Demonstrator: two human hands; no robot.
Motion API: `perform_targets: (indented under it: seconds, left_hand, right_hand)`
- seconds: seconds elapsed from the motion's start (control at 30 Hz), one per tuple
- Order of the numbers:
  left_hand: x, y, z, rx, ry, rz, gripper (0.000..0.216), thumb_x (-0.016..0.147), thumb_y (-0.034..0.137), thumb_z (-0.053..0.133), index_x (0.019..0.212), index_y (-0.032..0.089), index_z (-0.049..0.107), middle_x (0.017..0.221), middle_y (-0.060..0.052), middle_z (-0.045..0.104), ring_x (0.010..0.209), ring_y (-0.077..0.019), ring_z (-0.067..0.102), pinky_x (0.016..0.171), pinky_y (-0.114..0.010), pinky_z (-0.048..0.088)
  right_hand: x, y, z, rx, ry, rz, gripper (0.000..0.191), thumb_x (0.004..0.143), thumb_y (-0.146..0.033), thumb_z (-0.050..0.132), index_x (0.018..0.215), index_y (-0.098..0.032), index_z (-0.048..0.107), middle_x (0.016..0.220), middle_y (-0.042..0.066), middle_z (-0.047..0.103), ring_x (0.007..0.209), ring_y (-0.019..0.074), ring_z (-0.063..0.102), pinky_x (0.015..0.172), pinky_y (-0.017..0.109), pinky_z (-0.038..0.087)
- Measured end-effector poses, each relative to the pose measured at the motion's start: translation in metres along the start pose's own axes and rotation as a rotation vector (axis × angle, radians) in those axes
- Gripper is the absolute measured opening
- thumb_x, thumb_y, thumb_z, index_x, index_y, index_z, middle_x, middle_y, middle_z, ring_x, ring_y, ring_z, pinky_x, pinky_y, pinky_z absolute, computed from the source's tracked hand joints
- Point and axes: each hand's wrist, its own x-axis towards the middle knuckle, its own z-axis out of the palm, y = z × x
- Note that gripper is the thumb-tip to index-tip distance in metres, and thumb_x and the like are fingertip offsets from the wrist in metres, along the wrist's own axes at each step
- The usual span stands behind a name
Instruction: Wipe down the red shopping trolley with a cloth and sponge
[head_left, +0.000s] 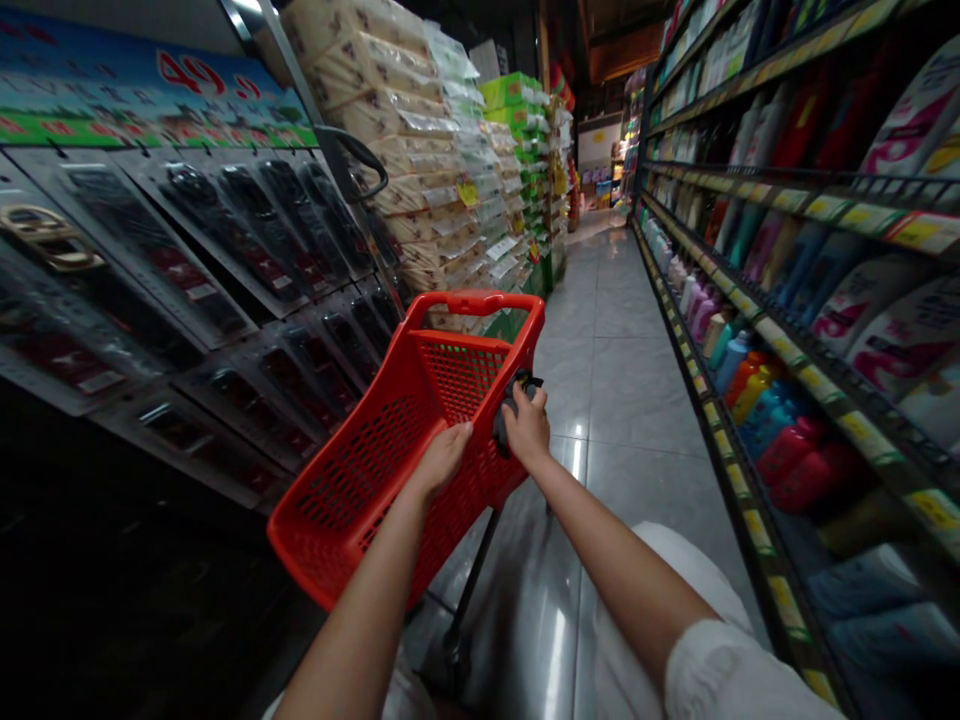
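A red plastic shopping cart [352,470] with perforated walls stands tilted in front of me, its basket bare inside. My left hand [448,455] is closed over the near side rim of the basket, thumb on top and most fingers hidden behind it. My right hand [527,428] is closed on a small dark grey and black fitting [501,425] at the cart's side, close to the handle end. What the fitting is cannot be made out. The cart's red handle [472,300] lies beyond both hands, touched by neither.
Packaged belts [262,220] hang on a display rack at the left. Behind it rise stacked cream packs [405,150] and green boxes [517,100]. Shelves of bottles [757,380] line the right side. A grey tiled aisle [622,370] runs away between them.
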Motion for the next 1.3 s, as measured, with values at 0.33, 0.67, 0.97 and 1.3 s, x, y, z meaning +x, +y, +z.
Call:
perform_targets:
  seconds: [0.33,0.67,0.97,1.3]
  left_hand:
    - [-0.001,0.003,0.001,-0.029,-0.002,-0.013,0.067,0.079,0.076,0.044,0.084,0.015,0.069,0.087,-0.008,0.073,0.091,-0.0275,0.064,0.087,-0.038,0.05]
    - [-0.003,0.007,0.0,-0.04,-0.026,-0.029,0.073,0.079,0.079,0.041,0.089,0.013,0.07,0.095,-0.009,0.073,0.096,-0.0277,0.065,0.094,-0.039,0.047]
    - [0.0,0.006,0.002,-0.127,-0.025,-0.064,0.074,0.076,0.079,0.047,0.093,0.012,0.073,0.096,-0.009,0.075,0.097,-0.0281,0.066,0.096,-0.039,0.047]
    - [-0.002,0.016,0.002,-0.285,-0.057,-0.168,0.072,0.073,0.078,0.053,0.092,0.012,0.076,0.088,-0.008,0.077,0.091,-0.0298,0.069,0.093,-0.042,0.049]
  right_hand:
    - [-0.015,0.033,-0.007,-0.264,-0.148,-0.091,0.05,0.09,-0.021,0.05,0.14,-0.027,0.052,0.131,0.015,0.046,0.105,0.0272,0.056,0.092,0.042,0.047]
    - [0.014,0.044,-0.026,-0.286,-0.13,-0.24,0.056,0.089,-0.018,0.05,0.142,-0.036,0.049,0.138,0.012,0.043,0.108,0.0274,0.053,0.091,0.041,0.048]
    - [-0.027,0.074,-0.002,-0.3,-0.284,-0.062,0.057,0.087,-0.017,0.055,0.139,-0.038,0.052,0.124,0.01,0.054,0.096,0.0231,0.061,0.084,0.036,0.049]
    - [0.033,0.045,0.005,0.329,-0.085,-0.025,0.043,0.082,-0.022,0.056,0.124,-0.019,0.066,0.109,0.007,0.064,0.105,0.0197,0.059,0.1,0.035,0.045]
